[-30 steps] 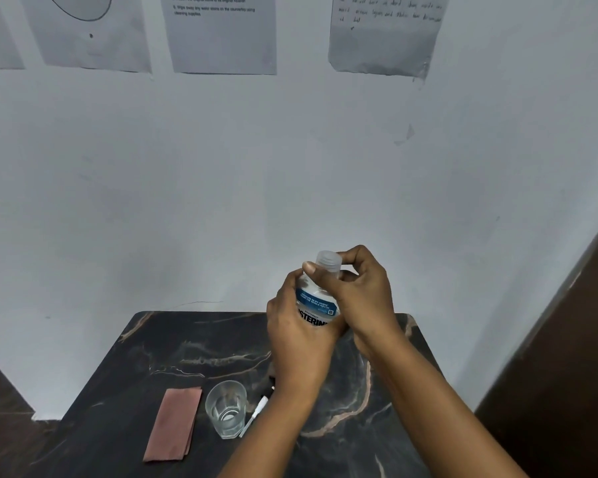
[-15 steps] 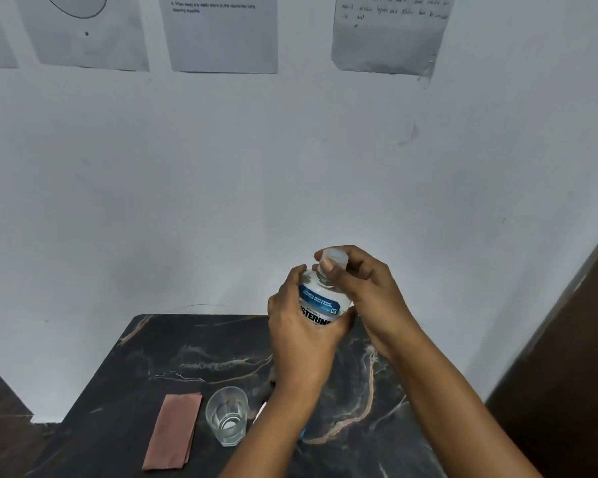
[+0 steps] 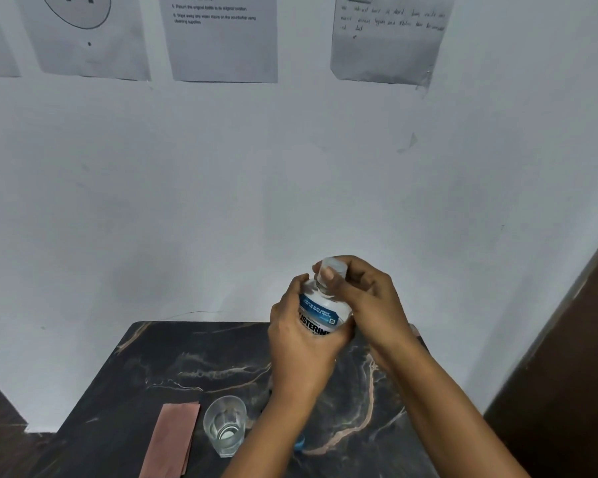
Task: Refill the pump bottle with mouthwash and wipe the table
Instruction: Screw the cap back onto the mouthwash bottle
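I hold a clear mouthwash bottle (image 3: 320, 313) with a blue and white label above the dark marble table (image 3: 187, 367). My left hand (image 3: 299, 346) grips its body from the left. The thumb and fingers of my right hand (image 3: 370, 298) are curled round its clear cap (image 3: 334, 265) at the top. A folded pink cloth (image 3: 173, 439) lies at the table's front left. Just right of it stands a clear container (image 3: 225, 427), open at the top. A small blue part (image 3: 299, 443) shows under my left forearm. Most of it is hidden.
A white wall rises behind the table, with paper sheets (image 3: 221, 36) taped high up. A dark brown panel (image 3: 567, 357) stands close on the right. The table's back edge meets the wall.
My right hand has shifted its hold on the cap, the thumb now across its front. The bottle stays at about the same place. The camera has tilted slightly.
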